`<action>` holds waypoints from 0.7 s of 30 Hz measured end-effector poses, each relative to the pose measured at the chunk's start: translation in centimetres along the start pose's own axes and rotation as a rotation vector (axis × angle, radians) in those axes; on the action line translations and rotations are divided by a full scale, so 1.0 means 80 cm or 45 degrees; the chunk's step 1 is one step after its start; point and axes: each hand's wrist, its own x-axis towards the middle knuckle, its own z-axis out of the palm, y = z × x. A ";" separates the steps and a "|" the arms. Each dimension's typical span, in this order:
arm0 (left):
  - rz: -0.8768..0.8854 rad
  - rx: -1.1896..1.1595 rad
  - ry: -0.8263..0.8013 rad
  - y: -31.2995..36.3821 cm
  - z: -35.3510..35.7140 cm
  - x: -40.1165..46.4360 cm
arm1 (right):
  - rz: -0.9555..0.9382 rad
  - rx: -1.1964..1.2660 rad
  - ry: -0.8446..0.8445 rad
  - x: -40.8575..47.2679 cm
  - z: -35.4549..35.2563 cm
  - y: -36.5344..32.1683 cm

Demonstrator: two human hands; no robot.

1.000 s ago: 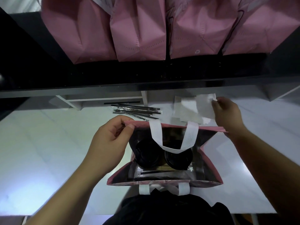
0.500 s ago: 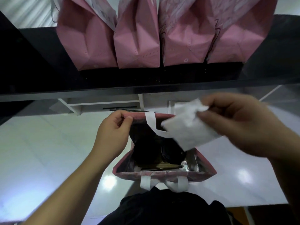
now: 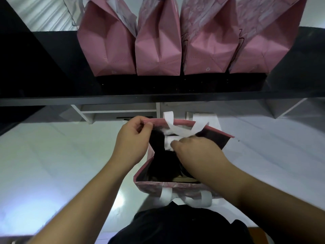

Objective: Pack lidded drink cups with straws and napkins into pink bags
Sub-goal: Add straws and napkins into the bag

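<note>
Here, the pale glossy desk (image 3: 52,164) spreads under everything, and a black shelf (image 3: 158,85) runs above its far edge. Four filled pink non-woven bags (image 3: 158,50) stand in a row on that shelf, touching side by side. Nearer me, one open pink non-woven bag with white strap handles (image 3: 221,138) stands on the desk against my dark shirt (image 3: 175,226); its inside is dark, and I cannot make out the cups. My right hand (image 3: 198,154) reaches down into the bag's mouth, its fingers curled on a white paper napkin (image 3: 168,140) just under the far handle. My left hand (image 3: 131,141) is at the bag's far left corner, its thumb and fingers pinching the rim and holding it open. More white paper napkins (image 3: 211,119) lie on the desk just behind the bag.
</note>
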 end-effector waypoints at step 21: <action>-0.153 -0.158 -0.152 0.001 -0.016 -0.018 | 0.130 0.721 0.235 -0.126 -0.037 0.053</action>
